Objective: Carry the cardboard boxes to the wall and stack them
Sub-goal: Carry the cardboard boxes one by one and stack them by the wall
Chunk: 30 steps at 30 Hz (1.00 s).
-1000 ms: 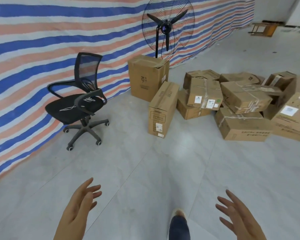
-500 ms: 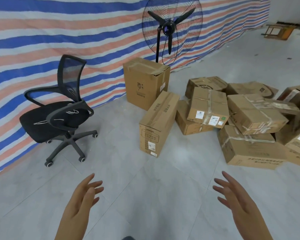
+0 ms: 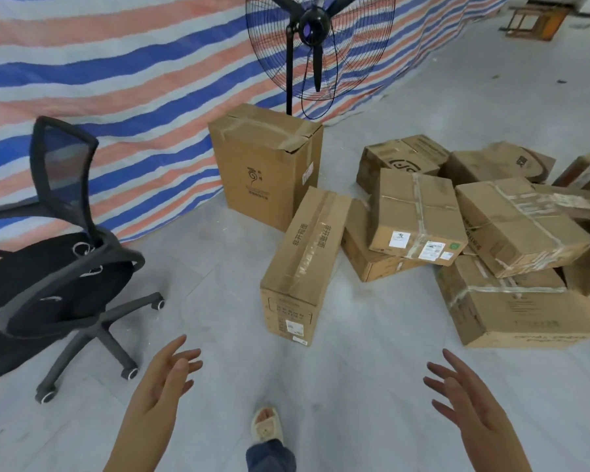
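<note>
- A person's left hand [image 3: 160, 386] and right hand [image 3: 464, 400] reach forward over the grey tiled floor [image 3: 201, 267], palms turned toward each other, each grip spread with fingers straight and holding nothing.
- A slippered foot [image 3: 265, 424] and a denim trouser leg [image 3: 269, 456] show between the two hands at the bottom edge of the view.
- Nearest the hands, a long narrow box [image 3: 304, 264] stands on the floor, its taped top running away from the camera and white labels on its near end.
- Behind it, a tall upright box [image 3: 263, 168] stands close to the striped tarpaulin wall [image 3: 116, 80], its taped top flaps slightly lifted at one corner.
- To the right, a loose pile of cardboard boxes [image 3: 491, 233] spreads across the floor toward the right edge; a labelled box [image 3: 416, 216] lies tilted on a flat box [image 3: 372, 260] beneath it.
- A heavily taped box [image 3: 518, 226] rests slanted on a large low box [image 3: 511, 311] at the front of the pile.
- A black pedestal fan [image 3: 317, 39] stands behind the tall upright box, in front of the wall.
- A black mesh office chair [image 3: 55, 267] on castors sits at the left, near the wall and well apart from the boxes.
- A wooden stool [image 3: 533, 20] lies far off in the top right corner.
</note>
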Motion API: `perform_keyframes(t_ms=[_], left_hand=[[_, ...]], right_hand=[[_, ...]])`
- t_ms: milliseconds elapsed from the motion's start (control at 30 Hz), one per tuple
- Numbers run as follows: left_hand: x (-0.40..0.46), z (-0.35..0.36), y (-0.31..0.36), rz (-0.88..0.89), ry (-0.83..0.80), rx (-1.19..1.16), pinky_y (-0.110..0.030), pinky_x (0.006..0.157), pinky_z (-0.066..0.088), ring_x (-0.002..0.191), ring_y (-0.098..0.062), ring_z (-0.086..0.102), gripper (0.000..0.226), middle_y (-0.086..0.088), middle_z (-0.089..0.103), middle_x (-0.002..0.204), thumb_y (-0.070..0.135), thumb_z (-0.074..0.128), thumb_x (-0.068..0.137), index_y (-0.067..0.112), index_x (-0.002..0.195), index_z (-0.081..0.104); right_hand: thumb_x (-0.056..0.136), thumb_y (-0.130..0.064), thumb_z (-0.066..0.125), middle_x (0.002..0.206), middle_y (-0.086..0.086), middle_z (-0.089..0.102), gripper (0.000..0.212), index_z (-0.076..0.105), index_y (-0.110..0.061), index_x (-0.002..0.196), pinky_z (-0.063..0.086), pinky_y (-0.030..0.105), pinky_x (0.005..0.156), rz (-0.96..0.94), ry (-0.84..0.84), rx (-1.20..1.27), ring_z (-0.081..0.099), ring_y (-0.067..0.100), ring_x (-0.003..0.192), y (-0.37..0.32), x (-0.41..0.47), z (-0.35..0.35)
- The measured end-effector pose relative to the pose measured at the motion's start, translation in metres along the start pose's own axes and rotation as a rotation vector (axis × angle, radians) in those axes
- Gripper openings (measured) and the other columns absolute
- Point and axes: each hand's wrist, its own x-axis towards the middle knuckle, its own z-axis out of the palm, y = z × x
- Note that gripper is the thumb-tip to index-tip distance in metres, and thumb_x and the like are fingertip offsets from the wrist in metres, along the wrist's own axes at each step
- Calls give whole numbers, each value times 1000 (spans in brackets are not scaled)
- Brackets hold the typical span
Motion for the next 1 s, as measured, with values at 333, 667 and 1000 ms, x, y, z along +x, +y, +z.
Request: perform_keyframes(t_ms=[333, 667, 1000], left_hand=[[226, 55, -7, -144, -99, 178, -40, 99, 45, 104, -9, 59, 25, 2, 63, 113, 22, 40, 99, 28, 122, 50], [407, 176, -196, -535, -103, 336, -32, 101, 36, 125, -21, 47, 41, -1, 52, 129, 30, 49, 97, 20, 137, 44], [456, 216, -316, -767, -116, 137, -32, 95, 48, 105, -15, 62, 35, 1, 67, 112, 37, 59, 91, 18, 121, 59]], right_hand=[[51, -96, 43, 121, -15, 60, 79, 46, -51, 116, 46, 38, 99, 135, -99, -144, 61, 9, 108, -24, 184, 76], [99, -27, 46, 114, -6, 61, 31, 48, -29, 130, 46, 33, 97, 622, -266, -223, 59, 11, 102, 161, 394, 186], [94, -47, 48, 130, -4, 47, 61, 29, -20, 145, 38, 42, 109, 886, -291, -199, 47, 17, 117, 276, 424, 262]])
